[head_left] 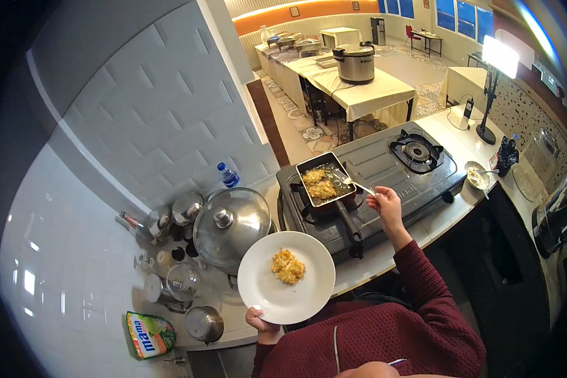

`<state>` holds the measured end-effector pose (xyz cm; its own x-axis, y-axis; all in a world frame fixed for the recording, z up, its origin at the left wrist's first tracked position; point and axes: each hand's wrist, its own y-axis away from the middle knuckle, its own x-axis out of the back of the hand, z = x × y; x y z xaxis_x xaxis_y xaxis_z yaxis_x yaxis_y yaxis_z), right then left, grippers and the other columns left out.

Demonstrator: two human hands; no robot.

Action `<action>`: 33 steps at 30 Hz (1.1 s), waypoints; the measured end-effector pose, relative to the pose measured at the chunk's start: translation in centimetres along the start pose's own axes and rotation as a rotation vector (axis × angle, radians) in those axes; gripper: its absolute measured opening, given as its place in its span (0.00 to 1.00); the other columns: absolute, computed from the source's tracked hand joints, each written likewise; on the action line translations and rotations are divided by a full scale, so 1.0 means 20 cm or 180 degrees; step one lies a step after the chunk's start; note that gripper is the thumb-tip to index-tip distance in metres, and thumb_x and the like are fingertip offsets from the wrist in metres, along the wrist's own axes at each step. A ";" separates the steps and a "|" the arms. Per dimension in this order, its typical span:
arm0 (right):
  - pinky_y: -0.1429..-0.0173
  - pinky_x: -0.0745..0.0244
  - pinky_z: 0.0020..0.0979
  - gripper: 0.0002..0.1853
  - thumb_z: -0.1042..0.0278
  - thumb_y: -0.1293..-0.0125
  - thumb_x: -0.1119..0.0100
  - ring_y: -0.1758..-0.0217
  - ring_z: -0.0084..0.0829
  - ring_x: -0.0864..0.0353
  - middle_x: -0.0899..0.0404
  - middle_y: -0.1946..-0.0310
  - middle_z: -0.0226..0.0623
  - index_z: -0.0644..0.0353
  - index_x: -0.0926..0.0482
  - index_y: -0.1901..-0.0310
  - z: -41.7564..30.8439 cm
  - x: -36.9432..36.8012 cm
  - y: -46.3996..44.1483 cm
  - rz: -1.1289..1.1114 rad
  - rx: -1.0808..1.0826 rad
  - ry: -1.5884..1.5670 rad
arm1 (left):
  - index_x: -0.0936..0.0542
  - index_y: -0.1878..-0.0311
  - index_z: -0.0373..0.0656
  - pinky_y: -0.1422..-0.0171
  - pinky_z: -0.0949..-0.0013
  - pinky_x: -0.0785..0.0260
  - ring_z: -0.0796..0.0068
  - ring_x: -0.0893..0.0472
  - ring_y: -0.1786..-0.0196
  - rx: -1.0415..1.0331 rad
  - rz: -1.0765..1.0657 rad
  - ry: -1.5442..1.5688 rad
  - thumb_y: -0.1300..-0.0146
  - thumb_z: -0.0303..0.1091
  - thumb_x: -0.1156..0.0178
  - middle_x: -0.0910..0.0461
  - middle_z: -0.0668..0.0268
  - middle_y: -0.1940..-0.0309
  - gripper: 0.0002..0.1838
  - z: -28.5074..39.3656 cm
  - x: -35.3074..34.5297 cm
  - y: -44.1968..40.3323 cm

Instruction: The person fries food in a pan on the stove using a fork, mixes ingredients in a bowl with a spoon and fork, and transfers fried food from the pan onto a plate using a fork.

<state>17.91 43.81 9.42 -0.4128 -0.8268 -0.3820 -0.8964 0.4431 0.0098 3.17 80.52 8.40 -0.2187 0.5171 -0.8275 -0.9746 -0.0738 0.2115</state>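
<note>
My left hand point(262, 320) grips the near rim of a white plate point(283, 303), holding it in front of the counter. One golden-brown fritter point(288, 266) lies on the plate. My right hand point(384, 205) is closed around the handle of a fork point(361, 186), whose tines reach into a small square frying pan point(335, 205). In the pan, browned fritters point(319, 184) sit in bubbling oil. Whether the tines touch a fritter I cannot tell. The pan rests on the left burner of a black gas stove point(384, 170), its handle pointing toward me.
A large pot with a glass lid point(232, 222) stands left of the stove, beside a blue-capped bottle point(228, 175). Glass jars, a small metal pot point(204, 324) and a green pouch point(150, 335) are at the left. A bowl point(477, 178) and lamp point(490, 88) stand right.
</note>
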 end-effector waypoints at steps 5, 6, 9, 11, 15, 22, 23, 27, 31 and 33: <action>0.59 0.22 0.25 0.14 0.78 0.39 0.52 0.66 0.29 0.20 0.22 0.64 0.45 0.70 0.35 0.51 -0.06 -0.01 0.07 -0.0163 -0.0575 -0.0521 | 0.38 0.40 0.33 0.38 0.54 0.37 0.49 0.30 0.44 0.0062 0.0078 -0.0052 0.69 0.34 0.54 0.31 0.51 0.45 0.42 0.01 0.02 0.02; 0.59 0.22 0.25 0.14 0.77 0.38 0.52 0.66 0.29 0.20 0.22 0.64 0.45 0.70 0.34 0.51 -0.07 -0.02 0.08 -0.0215 -0.0539 -0.0422 | 0.38 0.40 0.33 0.38 0.54 0.37 0.49 0.31 0.44 0.0089 0.0028 -0.0024 0.69 0.35 0.54 0.31 0.51 0.45 0.42 0.01 0.01 0.03; 0.60 0.22 0.25 0.12 0.76 0.37 0.51 0.67 0.28 0.20 0.21 0.65 0.44 0.69 0.33 0.52 -0.09 -0.05 0.08 -0.0385 -0.0383 -0.0052 | 0.38 0.40 0.33 0.38 0.54 0.37 0.49 0.31 0.44 0.0062 0.0042 -0.0079 0.69 0.35 0.54 0.32 0.51 0.45 0.42 0.01 0.01 0.03; 0.60 0.22 0.25 0.11 0.75 0.37 0.50 0.67 0.27 0.20 0.21 0.66 0.44 0.69 0.32 0.53 -0.06 -0.07 0.05 -0.0516 -0.0240 0.0295 | 0.38 0.40 0.33 0.38 0.54 0.37 0.49 0.31 0.43 0.0044 0.0041 -0.0101 0.69 0.35 0.54 0.32 0.51 0.45 0.43 0.01 0.02 0.04; 0.65 0.22 0.24 0.10 0.73 0.36 0.49 0.69 0.27 0.19 0.21 0.68 0.43 0.69 0.32 0.56 0.03 -0.10 -0.01 -0.0682 -0.0166 0.0431 | 0.39 0.39 0.33 0.38 0.54 0.37 0.48 0.31 0.43 0.0025 -0.0084 -0.0043 0.69 0.35 0.54 0.32 0.50 0.45 0.43 0.02 0.01 0.04; 0.70 0.22 0.24 0.12 0.68 0.36 0.47 0.74 0.27 0.19 0.21 0.73 0.45 0.66 0.33 0.56 -0.01 -0.12 0.03 -0.0603 -0.0484 0.0616 | 0.40 0.39 0.33 0.38 0.54 0.37 0.48 0.31 0.43 -0.0060 -0.0025 -0.0102 0.69 0.35 0.53 0.32 0.50 0.45 0.44 0.03 0.00 0.06; 0.70 0.22 0.24 0.12 0.68 0.36 0.47 0.74 0.27 0.20 0.22 0.74 0.43 0.65 0.33 0.57 -0.02 -0.12 0.03 -0.0567 -0.0512 0.0645 | 0.39 0.39 0.33 0.38 0.54 0.37 0.48 0.31 0.43 -0.0036 -0.0044 -0.0083 0.69 0.35 0.53 0.32 0.50 0.45 0.43 0.03 0.00 0.05; 0.72 0.26 0.26 0.10 0.67 0.37 0.48 0.76 0.27 0.21 0.23 0.78 0.39 0.64 0.31 0.60 0.00 -0.01 0.08 -0.0161 -0.0126 0.1182 | 0.40 0.39 0.33 0.37 0.54 0.38 0.48 0.32 0.43 0.0002 -0.0064 -0.0076 0.69 0.35 0.54 0.33 0.50 0.44 0.43 0.03 0.00 0.05; 0.72 0.30 0.37 0.10 0.68 0.42 0.45 0.76 0.45 0.23 0.25 0.81 0.48 0.65 0.29 0.74 0.14 0.14 0.33 -0.0084 0.1381 0.2938 | 0.40 0.38 0.34 0.36 0.54 0.38 0.48 0.32 0.43 -0.0065 -0.0079 0.0045 0.69 0.35 0.54 0.33 0.51 0.44 0.44 0.02 0.08 0.03; 0.69 0.28 0.41 0.15 0.61 0.45 0.40 0.76 0.49 0.23 0.25 0.82 0.48 0.64 0.27 0.79 0.24 0.18 0.50 -0.0623 0.0973 0.3388 | 0.40 0.38 0.34 0.36 0.54 0.38 0.49 0.32 0.43 -0.0016 -0.0190 0.0113 0.69 0.34 0.54 0.33 0.51 0.44 0.44 0.03 0.08 0.02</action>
<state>8.28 46.86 3.73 -0.3278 -0.7014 0.6329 -0.9441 0.2186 -0.2467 2.53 81.84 7.53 -0.1617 0.4902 -0.8565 -0.9862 -0.0480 0.1587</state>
